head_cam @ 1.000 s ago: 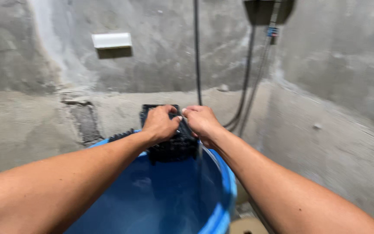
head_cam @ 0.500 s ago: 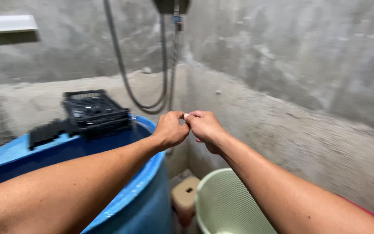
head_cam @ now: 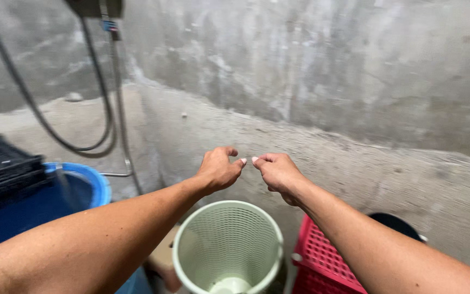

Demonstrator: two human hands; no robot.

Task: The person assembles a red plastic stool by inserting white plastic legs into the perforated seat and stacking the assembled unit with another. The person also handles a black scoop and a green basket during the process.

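Left hand (head_cam: 217, 170) and right hand (head_cam: 277, 171) at frame centre — fingertips pinched narrow, nearly touching; held item too small to tell. Pale green perforated basket (head_cam: 228, 250) directly below; red crate (head_cam: 322, 258) lower right.

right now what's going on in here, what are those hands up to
A person holds both bare hands out over a pale green mesh basket, left hand and right hand nearly fingertip to fingertip. Whether something thin is pinched between them cannot be told. A blue barrel with a black crate on it stands to the left, a red crate to the right, below bare concrete walls.
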